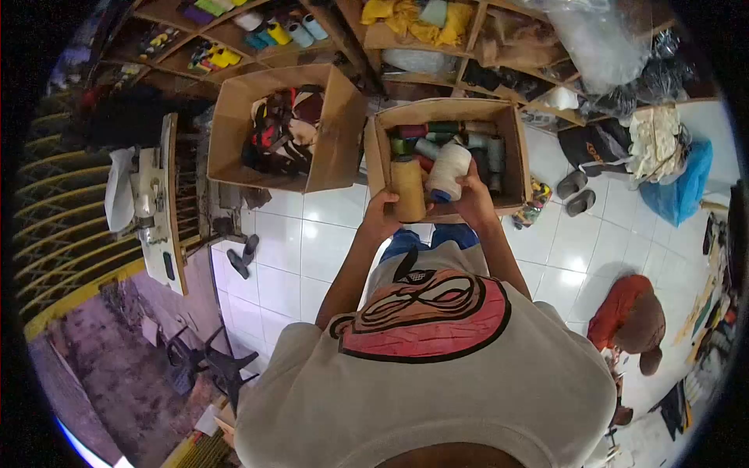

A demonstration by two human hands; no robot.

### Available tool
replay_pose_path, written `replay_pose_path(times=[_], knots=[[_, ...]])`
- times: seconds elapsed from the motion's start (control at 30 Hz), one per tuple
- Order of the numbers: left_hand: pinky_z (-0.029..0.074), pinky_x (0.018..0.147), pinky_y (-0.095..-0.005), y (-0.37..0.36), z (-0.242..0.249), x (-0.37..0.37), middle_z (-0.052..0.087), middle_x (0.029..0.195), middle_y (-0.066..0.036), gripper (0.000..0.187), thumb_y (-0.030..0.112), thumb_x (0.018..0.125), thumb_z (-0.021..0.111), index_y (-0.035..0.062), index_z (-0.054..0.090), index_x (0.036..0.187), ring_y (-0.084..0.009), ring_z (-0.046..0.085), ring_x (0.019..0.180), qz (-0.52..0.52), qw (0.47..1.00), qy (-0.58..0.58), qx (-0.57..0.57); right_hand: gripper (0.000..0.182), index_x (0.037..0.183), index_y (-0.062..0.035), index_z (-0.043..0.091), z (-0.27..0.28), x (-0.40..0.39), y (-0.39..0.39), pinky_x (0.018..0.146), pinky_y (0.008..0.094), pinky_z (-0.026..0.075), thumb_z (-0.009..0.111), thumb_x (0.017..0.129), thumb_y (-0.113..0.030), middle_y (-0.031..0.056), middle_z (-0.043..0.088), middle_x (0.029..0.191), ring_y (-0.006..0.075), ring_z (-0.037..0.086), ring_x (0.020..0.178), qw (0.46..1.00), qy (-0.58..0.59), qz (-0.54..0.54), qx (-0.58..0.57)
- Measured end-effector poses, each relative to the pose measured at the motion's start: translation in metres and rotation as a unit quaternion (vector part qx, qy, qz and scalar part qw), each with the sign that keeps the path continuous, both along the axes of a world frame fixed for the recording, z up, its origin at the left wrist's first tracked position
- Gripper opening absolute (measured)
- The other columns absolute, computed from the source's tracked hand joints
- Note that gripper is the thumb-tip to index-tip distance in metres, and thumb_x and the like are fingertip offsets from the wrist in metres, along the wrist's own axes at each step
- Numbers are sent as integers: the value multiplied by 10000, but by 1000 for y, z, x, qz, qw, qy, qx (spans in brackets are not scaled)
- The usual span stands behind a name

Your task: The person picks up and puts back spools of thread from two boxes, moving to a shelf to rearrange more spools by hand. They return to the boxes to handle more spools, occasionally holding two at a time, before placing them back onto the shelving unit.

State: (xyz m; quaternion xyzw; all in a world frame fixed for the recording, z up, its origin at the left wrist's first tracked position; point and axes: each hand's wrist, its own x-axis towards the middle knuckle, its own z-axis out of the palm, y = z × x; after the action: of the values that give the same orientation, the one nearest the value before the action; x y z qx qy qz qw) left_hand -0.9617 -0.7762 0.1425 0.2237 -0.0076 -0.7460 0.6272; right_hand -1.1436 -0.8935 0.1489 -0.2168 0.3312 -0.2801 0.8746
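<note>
My left hand [382,215] is closed around the lower left side of a tan thread cone [408,187]. Beside it, my right hand [475,195] grips a white thread cone [450,165], tilted, with a dark blue end towards me. Both cones are held over the near side of an open cardboard box [512,156]. Inside that box lie several more thread spools [429,144] in green, grey, dark red and other colours. The held cones and my hands hide part of the near contents.
Another cardboard box [338,148] with dark, red and tan cloth stands to the left. Behind are wooden shelves [374,37] with thread spools. A sewing machine [148,207] is at left, sandals [579,193] lie on the tiles, and a person in red [612,316] is at right.
</note>
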Motion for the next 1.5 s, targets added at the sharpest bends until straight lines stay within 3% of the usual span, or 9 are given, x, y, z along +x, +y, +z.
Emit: replay_pose_path(times=[0.27,0.37,0.5,0.73,0.87,1.1,1.27,1.43,1.5], knots=[[355,1064,-589,63,32,6,477,1335,-175,728,174,763,570,16,296,1419,-326,492,1233,13,998,-29,-56,774,1406,-184,192,26,37,37,996,438,434,655,804,-31,165,409,1317,293,471,1210,987,-12,-26,-158],[368,1070,-564,85,31,15,419,1407,-180,736,190,766,568,8,291,1423,-336,459,1271,11,998,-29,-63,828,1367,-114,185,26,43,53,928,404,490,746,768,-4,160,460,1233,257,523,1135,971,77,-47,-222],[417,1020,-524,112,28,30,524,1283,-187,712,208,742,580,-12,349,1379,-317,545,1152,20,992,-111,-54,533,1139,-91,364,51,56,80,857,345,516,754,783,-12,84,497,1117,191,548,1066,923,129,-32,-362],[460,973,-522,190,32,65,509,1302,-171,722,211,753,574,5,332,1402,-337,506,1218,121,991,-54,-35,213,996,-53,586,70,97,131,770,265,480,722,846,-120,-34,585,921,83,558,808,941,131,39,-309],[457,987,-513,229,50,76,508,1303,-173,765,190,735,629,-9,319,1405,-364,489,1236,171,981,-35,-88,240,1029,-56,634,80,130,145,669,240,457,710,868,-217,-33,597,861,78,533,733,950,100,130,-264],[454,1000,-495,272,68,86,463,1346,-240,840,162,689,706,-36,313,1405,-363,556,1151,253,961,-87,-71,364,1002,-52,632,80,194,146,608,236,437,669,881,-393,-28,587,798,69,537,728,861,134,294,-393],[476,972,-431,290,84,108,446,1387,-226,868,182,676,710,-37,309,1415,-329,580,1118,254,956,-139,-41,185,935,-47,568,95,242,162,615,179,385,708,874,-151,-70,514,797,13,455,738,881,15,245,-405],[483,954,-377,298,115,143,429,1412,-202,903,181,649,704,-26,299,1429,-276,573,1131,241,954,-175,-33,210,898,-65,525,98,294,172,601,196,365,720,854,-129,-73,441,795,26,411,720,889,10,228,-398],[503,935,-449,303,112,169,330,1450,-283,915,185,632,659,-48,275,1428,-308,595,1095,237,945,-222,-31,213,892,-63,524,92,319,175,612,202,367,723,848,-126,-70,436,803,32,412,730,897,-8,203,-393]])
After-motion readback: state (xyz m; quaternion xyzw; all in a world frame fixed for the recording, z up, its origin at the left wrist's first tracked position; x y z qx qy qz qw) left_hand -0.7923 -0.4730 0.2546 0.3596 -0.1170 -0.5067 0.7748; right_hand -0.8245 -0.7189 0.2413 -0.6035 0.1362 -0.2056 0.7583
